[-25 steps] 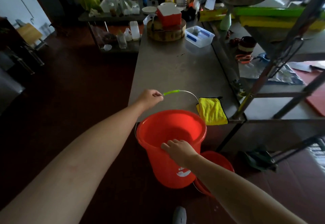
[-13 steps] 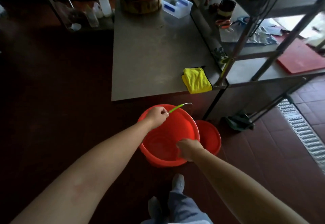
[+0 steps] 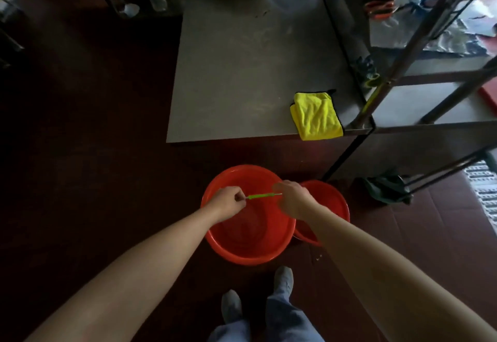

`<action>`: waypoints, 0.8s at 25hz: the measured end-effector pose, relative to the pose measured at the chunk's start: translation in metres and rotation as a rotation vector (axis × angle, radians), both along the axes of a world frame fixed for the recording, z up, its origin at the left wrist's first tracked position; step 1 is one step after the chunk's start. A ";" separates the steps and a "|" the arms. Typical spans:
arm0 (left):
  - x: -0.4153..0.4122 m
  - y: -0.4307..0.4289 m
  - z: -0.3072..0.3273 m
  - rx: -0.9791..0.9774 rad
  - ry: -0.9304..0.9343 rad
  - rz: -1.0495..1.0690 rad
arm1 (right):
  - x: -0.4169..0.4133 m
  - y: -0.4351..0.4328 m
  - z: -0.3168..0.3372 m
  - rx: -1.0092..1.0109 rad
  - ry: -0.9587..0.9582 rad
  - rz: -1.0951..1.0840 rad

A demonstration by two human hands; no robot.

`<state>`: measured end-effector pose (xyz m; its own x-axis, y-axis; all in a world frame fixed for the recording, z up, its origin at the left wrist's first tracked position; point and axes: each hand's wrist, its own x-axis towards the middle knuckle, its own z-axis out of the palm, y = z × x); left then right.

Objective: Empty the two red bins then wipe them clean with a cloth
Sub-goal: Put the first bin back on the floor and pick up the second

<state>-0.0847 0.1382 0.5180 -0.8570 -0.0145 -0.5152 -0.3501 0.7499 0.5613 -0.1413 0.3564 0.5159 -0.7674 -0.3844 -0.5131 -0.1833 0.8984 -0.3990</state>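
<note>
Now standing low-centre on the floor, lowered from table height, larger red bin (image 3: 248,245) touching smaller red bin (image 3: 329,207); left hand (image 3: 227,203) and right hand (image 3: 291,199) both pinching green handle (image 3: 262,195), yellow cloth (image 3: 316,116) waiting centre-right on steel table (image 3: 242,73)

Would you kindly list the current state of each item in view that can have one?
Large red bin: upright on the floor, open.
Green handle: raised across the bin's mouth, gripped at both ends.
Small red bin: upright on the floor behind the right arm, touching the large one.
Yellow cloth: folded, at the table corner.
Left hand: closed on the handle.
Right hand: closed on the handle.
</note>
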 end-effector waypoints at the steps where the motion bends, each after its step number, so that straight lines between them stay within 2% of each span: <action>1: -0.002 -0.003 -0.012 -0.026 -0.003 0.015 | -0.009 0.001 -0.015 -0.034 -0.053 0.010; 6: -0.011 -0.024 -0.081 -0.097 0.033 0.131 | -0.037 -0.004 -0.090 -0.028 -0.201 0.027; 12: -0.026 -0.034 -0.194 -0.127 -0.022 0.068 | -0.045 -0.016 -0.200 0.006 -0.296 0.017; 16: -0.033 -0.043 -0.265 -0.064 -0.058 0.025 | -0.048 -0.023 -0.269 0.023 -0.367 -0.021; 20: -0.049 -0.045 -0.333 -0.035 -0.075 0.049 | -0.062 -0.029 -0.331 0.014 -0.344 -0.052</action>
<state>-0.1333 0.0936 0.1849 -0.8135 -0.0743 -0.5767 -0.4270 0.7495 0.5058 -0.2031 0.3274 0.1853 -0.5667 -0.3404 -0.7503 0.0058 0.9090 -0.4167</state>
